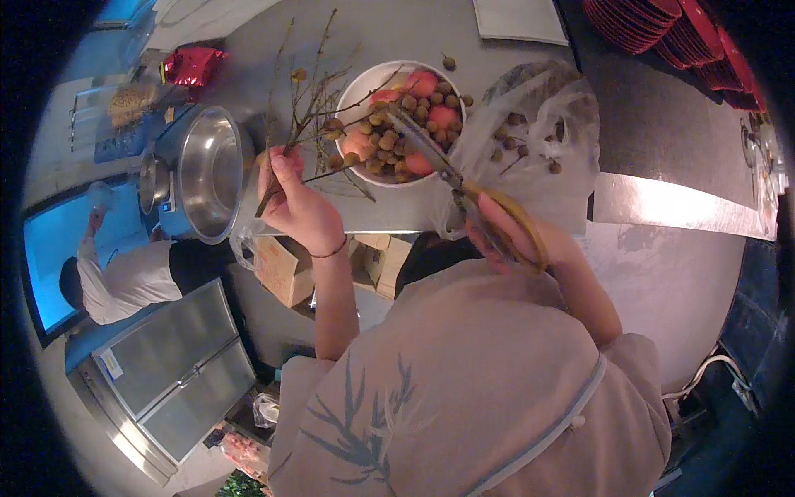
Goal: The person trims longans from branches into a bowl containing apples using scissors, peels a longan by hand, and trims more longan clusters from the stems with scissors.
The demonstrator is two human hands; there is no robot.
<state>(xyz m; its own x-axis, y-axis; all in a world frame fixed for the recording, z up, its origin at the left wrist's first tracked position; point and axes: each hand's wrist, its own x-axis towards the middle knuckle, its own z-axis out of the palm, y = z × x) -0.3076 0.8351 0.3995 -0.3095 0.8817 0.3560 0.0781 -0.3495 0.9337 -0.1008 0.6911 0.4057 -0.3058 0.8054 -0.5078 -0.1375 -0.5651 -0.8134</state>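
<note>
Right hand is closed through the handles of yellow-handled scissors, blades pointing up over the white bowl, placed so cut fruit drops in. Left hand is clamped on a bundle of bare twigs, held upright above the bowl rim with a few longans still attached. Bowl holds loose longans and pink fruit pieces. Beside it lies a clear plastic bag with more longans. Further left stands a steel pot. Red stacked dishes sit far right.

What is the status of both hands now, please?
Left hand grips fruit branch. Right hand holds scissors, blades over bowl. Plastic bag beside bowl.
</note>
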